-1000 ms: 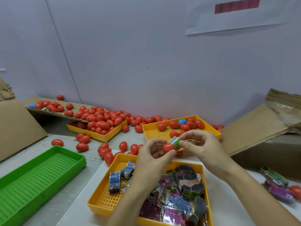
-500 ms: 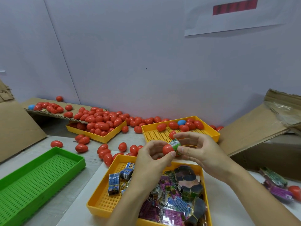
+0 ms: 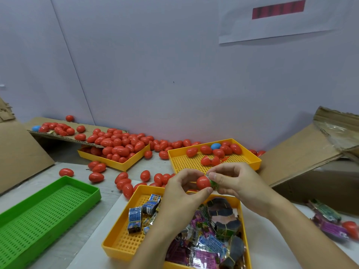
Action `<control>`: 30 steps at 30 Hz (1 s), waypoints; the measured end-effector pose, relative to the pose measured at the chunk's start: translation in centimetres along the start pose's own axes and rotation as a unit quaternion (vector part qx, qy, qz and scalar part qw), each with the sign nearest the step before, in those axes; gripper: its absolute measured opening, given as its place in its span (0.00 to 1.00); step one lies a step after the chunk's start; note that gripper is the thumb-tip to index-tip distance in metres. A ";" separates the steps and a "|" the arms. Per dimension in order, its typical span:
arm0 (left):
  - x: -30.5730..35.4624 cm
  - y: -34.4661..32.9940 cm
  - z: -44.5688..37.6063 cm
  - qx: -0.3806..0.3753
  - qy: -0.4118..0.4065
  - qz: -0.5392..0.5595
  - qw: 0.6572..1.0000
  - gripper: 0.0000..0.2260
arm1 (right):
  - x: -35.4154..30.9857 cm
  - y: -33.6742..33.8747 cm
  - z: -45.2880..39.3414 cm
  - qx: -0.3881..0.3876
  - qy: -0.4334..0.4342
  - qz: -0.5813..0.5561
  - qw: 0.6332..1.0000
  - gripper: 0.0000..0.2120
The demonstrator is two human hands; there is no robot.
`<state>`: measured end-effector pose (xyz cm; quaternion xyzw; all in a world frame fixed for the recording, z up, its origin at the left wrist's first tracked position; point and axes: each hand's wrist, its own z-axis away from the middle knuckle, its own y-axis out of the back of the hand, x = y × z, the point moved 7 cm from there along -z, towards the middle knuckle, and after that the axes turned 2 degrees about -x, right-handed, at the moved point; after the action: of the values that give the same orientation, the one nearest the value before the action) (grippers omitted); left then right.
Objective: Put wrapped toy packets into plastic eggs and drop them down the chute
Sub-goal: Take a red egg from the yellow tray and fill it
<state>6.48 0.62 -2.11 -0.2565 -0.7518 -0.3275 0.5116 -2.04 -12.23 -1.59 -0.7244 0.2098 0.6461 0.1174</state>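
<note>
My left hand [image 3: 182,193] pinches a red plastic egg half [image 3: 203,182] above the near yellow tray [image 3: 120,237]. A green wrapped toy packet [image 3: 213,183] sticks out of the egg's right side, and my right hand [image 3: 236,183] pinches it with thumb and fingers. The near tray holds several wrapped packets [image 3: 204,235], blue and purple and dark. A cardboard chute [image 3: 58,133] at the far left carries several red eggs. Most of the packet is hidden by my fingers.
A far yellow tray [image 3: 250,160] holds red eggs, open halves and one blue egg [image 3: 215,146]. Another yellow tray [image 3: 116,166] overflows with red eggs under the chute. A green tray [image 3: 48,210] lies left. Cardboard boxes [image 3: 303,164] stand right, with loose packets [image 3: 328,226].
Both hands have dropped slightly toward the near tray. The green packet sits deeper in the red egg half than a second ago, with my right fingers closer to the egg.
</note>
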 end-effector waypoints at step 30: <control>0.2 -0.2 0.1 0.002 -0.003 -0.031 1.000 0.11 | -0.2 0.2 0.0 0.041 0.018 0.046 0.998 0.12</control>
<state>6.18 0.59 -2.03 -0.2333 -0.7618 -0.3404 0.4994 -2.20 -12.38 -1.37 -0.7202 0.2713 0.6283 0.1134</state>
